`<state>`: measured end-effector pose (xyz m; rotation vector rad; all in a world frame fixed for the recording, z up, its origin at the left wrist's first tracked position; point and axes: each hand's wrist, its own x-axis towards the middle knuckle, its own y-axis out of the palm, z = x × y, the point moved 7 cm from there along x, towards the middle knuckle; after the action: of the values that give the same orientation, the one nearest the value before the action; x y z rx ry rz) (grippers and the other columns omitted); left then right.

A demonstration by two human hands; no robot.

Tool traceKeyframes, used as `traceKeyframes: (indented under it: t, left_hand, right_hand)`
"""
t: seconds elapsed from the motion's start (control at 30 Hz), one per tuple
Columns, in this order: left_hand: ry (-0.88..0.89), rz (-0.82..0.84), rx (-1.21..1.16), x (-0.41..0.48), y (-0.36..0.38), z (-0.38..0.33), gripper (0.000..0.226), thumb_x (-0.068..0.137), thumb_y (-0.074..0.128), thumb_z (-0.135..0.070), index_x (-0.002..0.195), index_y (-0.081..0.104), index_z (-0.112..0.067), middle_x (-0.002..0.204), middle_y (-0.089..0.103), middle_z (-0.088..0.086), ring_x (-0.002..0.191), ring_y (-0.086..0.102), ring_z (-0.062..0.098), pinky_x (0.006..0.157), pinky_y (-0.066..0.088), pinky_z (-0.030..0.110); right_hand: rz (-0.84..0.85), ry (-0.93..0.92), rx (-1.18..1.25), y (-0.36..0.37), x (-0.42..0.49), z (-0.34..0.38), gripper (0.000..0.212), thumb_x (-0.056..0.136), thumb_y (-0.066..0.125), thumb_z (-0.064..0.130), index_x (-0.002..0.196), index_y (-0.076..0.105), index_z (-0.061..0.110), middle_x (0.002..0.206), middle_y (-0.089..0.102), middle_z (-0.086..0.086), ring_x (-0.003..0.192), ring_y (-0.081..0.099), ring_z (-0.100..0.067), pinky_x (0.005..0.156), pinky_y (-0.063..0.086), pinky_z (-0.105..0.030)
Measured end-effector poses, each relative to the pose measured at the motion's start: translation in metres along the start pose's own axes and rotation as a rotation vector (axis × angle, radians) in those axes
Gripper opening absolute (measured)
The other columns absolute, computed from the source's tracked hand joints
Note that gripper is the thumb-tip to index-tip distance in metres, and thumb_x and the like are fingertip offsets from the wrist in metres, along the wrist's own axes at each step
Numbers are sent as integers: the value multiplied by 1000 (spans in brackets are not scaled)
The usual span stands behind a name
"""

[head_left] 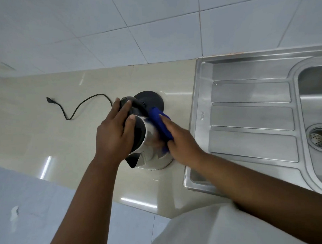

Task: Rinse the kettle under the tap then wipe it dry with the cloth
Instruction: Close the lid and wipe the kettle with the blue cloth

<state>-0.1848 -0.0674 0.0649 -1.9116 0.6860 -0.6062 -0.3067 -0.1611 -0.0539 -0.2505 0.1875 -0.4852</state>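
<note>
The steel sink [251,106] with its ribbed drainboard lay just right of my right hand [183,141]. The steel kettle [150,140] stood on the beige countertop [46,127] between my hands, its black base [152,100] just beyond. My left hand [114,131] clasped the kettle's lid; my right pressed the blue cloth [161,121] against its side.

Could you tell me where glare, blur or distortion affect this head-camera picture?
Head view: bright streaks of glare on the countertop; motion blur around the right hand and blue cloth against the kettle; wide-angle bending of the sink edges; left hand fairly sharp.
</note>
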Motion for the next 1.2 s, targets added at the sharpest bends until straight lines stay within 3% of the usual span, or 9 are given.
traceKeyframes:
  t: [0.1, 0.33, 0.53, 0.7, 0.77, 0.87, 0.93, 1.07, 1.2]
  left_hand:
    - [-20, -3, 15, 0, 1, 0, 53, 92, 37, -38, 142, 53, -27, 159, 38, 1, 139, 46, 25, 101, 37, 29]
    - [62, 96, -86, 5, 7, 7, 60, 84, 41, -44, 140, 53, -28, 150, 49, 7, 134, 51, 27, 105, 47, 43]
    - [136, 190, -166, 2, 5, 16, 72, 79, 54, -53, 148, 44, -31, 165, 25, 0, 148, 24, 1, 108, 24, 9]
    - [206, 109, -215, 1, 5, 11, 54, 85, 55, -42, 136, 59, -23, 163, 30, 1, 150, 27, 15, 117, 27, 25]
    - [209, 72, -223, 0, 6, 8, 47, 88, 52, -38, 132, 62, -23, 160, 36, 0, 152, 24, 20, 119, 25, 25]
    - [133, 11, -246, 0, 9, 8, 43, 90, 51, -37, 124, 68, -19, 149, 51, 4, 149, 31, 21, 120, 27, 31]
    - [26, -65, -255, -3, 9, 8, 39, 90, 52, -36, 118, 71, -18, 145, 56, 0, 148, 33, 17, 116, 27, 23]
    - [-159, -175, -143, -15, 8, 7, 39, 93, 46, -38, 117, 69, -18, 145, 55, -1, 149, 29, 20, 111, 30, 30]
    - [-172, -264, -22, -19, 7, 2, 42, 95, 38, -34, 116, 69, -15, 141, 57, 8, 147, 33, 31, 114, 28, 58]
  right_hand:
    - [113, 264, -51, -7, 19, -31, 77, 87, 42, -2, 152, 33, 38, 137, 59, -10, 113, 61, -32, 89, 50, -31]
    - [127, -120, 120, -8, 22, 51, 73, 88, 42, -11, 149, 42, 29, 122, 62, 0, 103, 61, -16, 98, 48, -27]
    - [241, 195, -36, -5, 43, -30, 78, 85, 36, -9, 147, 43, 38, 137, 59, -4, 123, 56, -27, 93, 40, -24]
    - [76, 86, 86, -4, 16, -3, 78, 83, 39, 1, 149, 37, 41, 136, 59, -7, 109, 65, -28, 96, 54, -41]
    - [25, -129, 208, -1, -14, 32, 72, 88, 42, -3, 150, 36, 34, 129, 58, -9, 99, 66, -26, 89, 56, -32]
    - [-14, -385, -1, 13, -50, 47, 72, 91, 44, -9, 156, 20, 14, 160, 31, -8, 148, 32, -28, 119, 33, -33]
    - [-39, -310, -78, 21, -49, 14, 80, 91, 45, -7, 157, 9, 18, 165, 17, -4, 152, 21, -26, 120, 30, -36]
    - [69, 227, 29, 15, -36, -43, 89, 93, 45, -1, 154, -5, 40, 145, 46, -15, 112, 58, -28, 89, 51, -31]
    - [-1, -100, 52, 16, -49, 14, 87, 92, 48, -4, 158, 3, 31, 157, 35, -7, 124, 53, -34, 98, 50, -32]
